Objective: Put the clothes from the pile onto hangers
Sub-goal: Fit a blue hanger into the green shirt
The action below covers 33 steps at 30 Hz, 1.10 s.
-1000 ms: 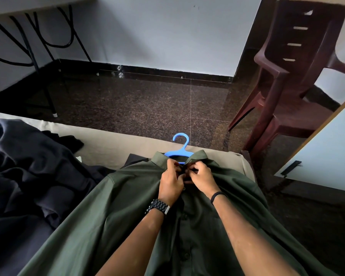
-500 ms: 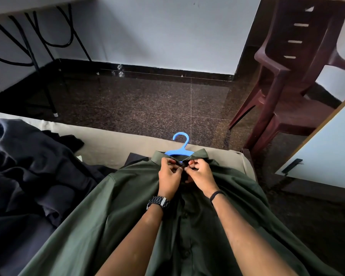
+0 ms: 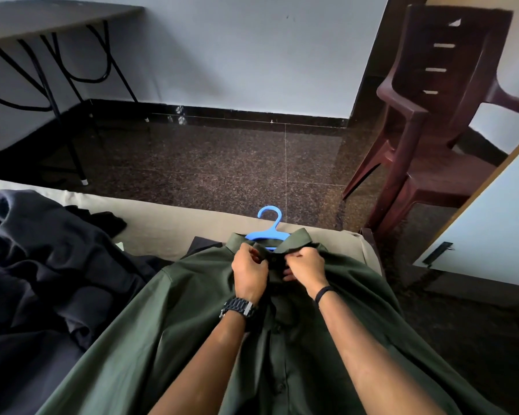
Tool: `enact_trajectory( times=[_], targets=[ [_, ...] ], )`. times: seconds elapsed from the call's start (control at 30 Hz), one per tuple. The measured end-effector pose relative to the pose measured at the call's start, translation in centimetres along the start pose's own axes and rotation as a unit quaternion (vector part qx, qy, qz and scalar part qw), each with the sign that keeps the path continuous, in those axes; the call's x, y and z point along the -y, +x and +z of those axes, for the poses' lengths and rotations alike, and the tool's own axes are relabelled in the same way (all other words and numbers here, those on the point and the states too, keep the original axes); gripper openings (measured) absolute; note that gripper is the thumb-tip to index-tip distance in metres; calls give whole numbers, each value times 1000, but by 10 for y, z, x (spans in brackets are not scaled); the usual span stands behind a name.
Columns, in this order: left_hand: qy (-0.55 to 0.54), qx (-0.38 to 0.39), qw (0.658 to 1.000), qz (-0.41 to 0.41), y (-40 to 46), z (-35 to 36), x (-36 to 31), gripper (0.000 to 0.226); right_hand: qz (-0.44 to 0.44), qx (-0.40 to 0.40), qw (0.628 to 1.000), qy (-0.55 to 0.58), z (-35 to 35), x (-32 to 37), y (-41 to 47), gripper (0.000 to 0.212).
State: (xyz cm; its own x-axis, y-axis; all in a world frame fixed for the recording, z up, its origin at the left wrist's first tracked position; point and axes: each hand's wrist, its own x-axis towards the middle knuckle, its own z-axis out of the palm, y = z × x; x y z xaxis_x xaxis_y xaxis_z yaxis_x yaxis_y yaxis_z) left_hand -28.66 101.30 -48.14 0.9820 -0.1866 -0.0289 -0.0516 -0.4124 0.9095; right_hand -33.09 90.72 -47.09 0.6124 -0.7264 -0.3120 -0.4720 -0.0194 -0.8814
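Observation:
A dark green button-up shirt (image 3: pixel 168 327) lies spread front-up on the bed. A blue plastic hanger (image 3: pixel 269 230) sits inside it, its hook sticking out past the collar. My left hand (image 3: pixel 248 272) pinches the left side of the collar placket. My right hand (image 3: pixel 305 266) pinches the right side, just below the collar. Both hands meet at the top button area. A pile of dark navy and black clothes (image 3: pixel 33 265) lies on the bed to the left.
The bed's beige sheet (image 3: pixel 174 227) ends at a dark speckled tile floor (image 3: pixel 228 163). A maroon plastic chair (image 3: pixel 438 124) stands at the right. A black-legged table (image 3: pixel 42 22) is at the back left. A white cabinet door (image 3: pixel 492 235) juts in from the right.
My hands have shifted slightly up the placket toward the collar and stay pinched on it. The shirt and hanger lie as before.

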Motion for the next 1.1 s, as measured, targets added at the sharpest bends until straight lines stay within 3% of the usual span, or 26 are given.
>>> enact_trajectory(
  times=[0.1,0.17,0.23,0.37,0.5,0.67,0.77,0.87,0.97,1.1],
  targets=[
    [7,-28,998,51,6,-18,-5,9,-106,-196,975,-18,-21,3,3,12],
    [35,-80,990,113,14,-26,-10,5,-212,-240,945,-67,-32,11,0,8],
    [105,-83,979,153,29,-27,-16,14,-280,-195,932,-124,-35,19,4,11],
    [251,78,953,151,55,-23,-18,25,-266,-32,922,-279,-32,17,17,21],
    [375,169,900,146,65,-27,-16,39,-251,2,907,-338,-35,1,16,26],
    [445,187,867,123,70,-25,-28,47,-308,-21,837,-452,-37,11,14,20],
    [428,187,877,118,70,-27,-33,42,-314,23,874,-370,-48,10,16,15],
    [361,170,907,138,67,-33,-44,26,-309,38,901,-301,-63,16,10,35],
    [319,168,921,151,59,-47,-66,29,-294,79,910,-282,-75,32,1,49],
    [252,158,941,160,50,-73,-108,27,-290,59,913,-282,-93,65,-12,36]
  ],
)
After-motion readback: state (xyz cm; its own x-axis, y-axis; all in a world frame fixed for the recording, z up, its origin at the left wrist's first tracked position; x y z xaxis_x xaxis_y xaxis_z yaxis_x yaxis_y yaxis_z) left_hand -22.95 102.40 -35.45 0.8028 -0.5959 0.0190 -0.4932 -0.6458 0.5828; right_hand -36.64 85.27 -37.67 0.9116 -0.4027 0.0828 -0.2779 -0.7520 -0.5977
